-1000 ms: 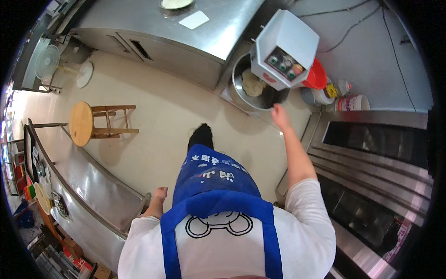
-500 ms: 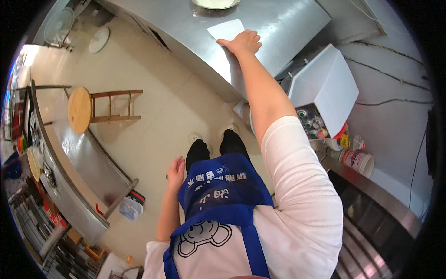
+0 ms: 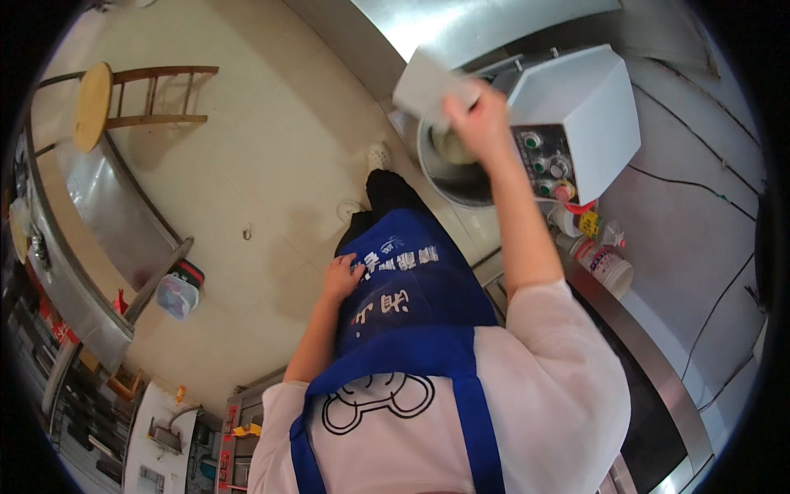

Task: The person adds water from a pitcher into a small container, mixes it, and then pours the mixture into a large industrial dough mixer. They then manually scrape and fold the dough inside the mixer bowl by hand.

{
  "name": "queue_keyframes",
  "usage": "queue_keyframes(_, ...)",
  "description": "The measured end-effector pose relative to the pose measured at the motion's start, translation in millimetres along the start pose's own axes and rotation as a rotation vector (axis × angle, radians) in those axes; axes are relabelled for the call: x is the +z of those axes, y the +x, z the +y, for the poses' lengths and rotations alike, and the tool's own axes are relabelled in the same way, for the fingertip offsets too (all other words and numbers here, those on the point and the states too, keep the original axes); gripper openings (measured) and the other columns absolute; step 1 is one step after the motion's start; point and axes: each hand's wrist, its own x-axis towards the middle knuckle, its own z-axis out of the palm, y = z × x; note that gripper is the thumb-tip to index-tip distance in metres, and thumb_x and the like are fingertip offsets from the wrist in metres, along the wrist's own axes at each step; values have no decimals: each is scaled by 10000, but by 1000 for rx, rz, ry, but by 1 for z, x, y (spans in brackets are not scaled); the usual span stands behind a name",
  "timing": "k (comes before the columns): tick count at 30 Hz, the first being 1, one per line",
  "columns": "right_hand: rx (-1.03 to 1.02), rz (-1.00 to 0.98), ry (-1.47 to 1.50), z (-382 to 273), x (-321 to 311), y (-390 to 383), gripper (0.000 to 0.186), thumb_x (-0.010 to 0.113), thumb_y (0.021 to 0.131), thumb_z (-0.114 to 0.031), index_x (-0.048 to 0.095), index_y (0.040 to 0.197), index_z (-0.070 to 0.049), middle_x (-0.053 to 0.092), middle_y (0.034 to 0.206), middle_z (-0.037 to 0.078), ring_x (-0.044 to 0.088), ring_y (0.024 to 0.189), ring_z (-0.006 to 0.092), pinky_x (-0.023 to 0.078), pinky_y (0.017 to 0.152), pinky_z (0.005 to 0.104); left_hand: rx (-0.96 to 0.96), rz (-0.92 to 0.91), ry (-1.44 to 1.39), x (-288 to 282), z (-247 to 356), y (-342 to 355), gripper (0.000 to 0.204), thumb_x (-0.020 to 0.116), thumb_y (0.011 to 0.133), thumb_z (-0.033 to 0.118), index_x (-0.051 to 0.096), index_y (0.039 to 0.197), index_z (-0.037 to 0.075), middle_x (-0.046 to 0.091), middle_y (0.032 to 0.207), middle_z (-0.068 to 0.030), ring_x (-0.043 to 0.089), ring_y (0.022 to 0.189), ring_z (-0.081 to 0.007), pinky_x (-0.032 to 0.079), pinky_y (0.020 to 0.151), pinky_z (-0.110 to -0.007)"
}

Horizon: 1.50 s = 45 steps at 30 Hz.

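A flat white dough scraper [image 3: 426, 86] is gripped in my right hand [image 3: 482, 125], slightly blurred by motion. Beneath that hand stands a round metal mixer bowl [image 3: 438, 183], with a pale lump that looks like dough [image 3: 451, 146] inside. Part of the bowl is hidden by my hand and forearm. My left hand [image 3: 341, 278] hangs by the blue apron [image 3: 411, 288] at my front, its fingers loosely apart and nothing in them.
A white machine housing [image 3: 597, 115] with a black panel of buttons adjoins the bowl on the right. Beyond it is a steel worktop [image 3: 469, 25]. A wooden stool [image 3: 92, 107] and a steel table [image 3: 123, 198] are at the left. White tubs [image 3: 605, 267] sit along the right wall.
My right hand has lifted the scraper off the steel worktop and brought it back over the mixer bowl. My left hand has come in against the apron. The view has turned right.
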Motion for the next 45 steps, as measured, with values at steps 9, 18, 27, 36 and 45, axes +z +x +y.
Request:
queue_keyframes(9,290,-353,-798,175,20,-205,177,566,819,-174,559,922,-29,639,899,205,650,835,338,514,705,470,-52,-120,108,96,-33,-22,593,615,830,443,499,1329,144,350,1410,-287,305,1317,-448,279,1091,-486)
queue_keyframes(18,509,-856,-1068,310,45,-143,238,523,830,-135,687,981,-51,673,1012,178,657,948,327,528,768,417,25,85,166,175,-19,26,450,633,811,323,594,1201,100,422,1375,-218,317,1313,-413,295,1079,-479)
queue_keyframes(27,809,-1073,-902,376,93,-103,301,509,774,-65,687,1011,-15,653,1103,181,622,1054,342,503,851,391,-42,93,227,225,10,73,376,607,807,304,630,1131,114,478,1343,-144,363,1307,-324,288,1078,-451)
queue_keyframes(36,791,-1009,-1036,418,77,-147,277,549,874,-207,690,1078,-84,633,1193,111,608,1108,265,495,886,366,-30,176,178,244,10,67,366,626,798,292,629,1125,127,418,1382,-170,351,1298,-355,277,1075,-467)
queue_keyframes(45,752,-1058,-1145,445,60,-158,242,548,873,-167,711,1035,-89,662,1129,125,636,1057,266,527,825,368,62,104,260,229,3,75,414,606,841,366,590,1190,145,304,1449,-211,300,1326,-386,218,1093,-507)
